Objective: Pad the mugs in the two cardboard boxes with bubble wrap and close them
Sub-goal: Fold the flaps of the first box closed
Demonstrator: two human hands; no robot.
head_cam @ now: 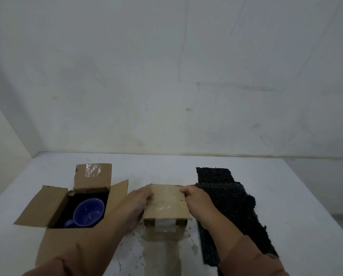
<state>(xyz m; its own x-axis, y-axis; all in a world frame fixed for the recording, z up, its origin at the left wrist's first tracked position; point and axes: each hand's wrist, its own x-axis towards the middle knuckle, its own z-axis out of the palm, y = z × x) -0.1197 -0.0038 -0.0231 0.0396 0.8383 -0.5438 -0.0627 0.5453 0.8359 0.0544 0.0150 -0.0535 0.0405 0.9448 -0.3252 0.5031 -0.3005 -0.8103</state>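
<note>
- Step in hand, as we read it: closing the centre box (165,202). Its top flap lies flat over the opening, and both hands are on it.
- Left hand (135,206) is at the flap's left edge, with its fingers curled over the far-left corner and gripping it.
- Right hand (198,202) is at the flap's right edge, fingers curled onto it the same way. The hands are apart with the box between them.
- The centre box sits on the white table (286,186), near the front edge. A strip of clear tape (164,224) shows on its front face. We cannot see inside, so we cannot tell whether there is a mug or padding in it.
- The open box (39,206) is to the left, just beside the left forearm, with all its flaps up or out. A blue mug (89,212) lies tilted inside with its handle toward us. The inside is dark, and we cannot tell whether that is wrap.
- The black bubble wrap (226,196) lies flat on the table to the right of the centre box, partly under the right forearm.
- Progress, our guess: about half done, with one box nearly shut and the other not yet closed.
- Next move, we judge: press the flap down firmly and let go. Then take wrap from the right, carry it across to the open box and pad over the mug. The mug is tilted, so the padding has to fill the gaps around it before the four flaps are folded in.
</note>
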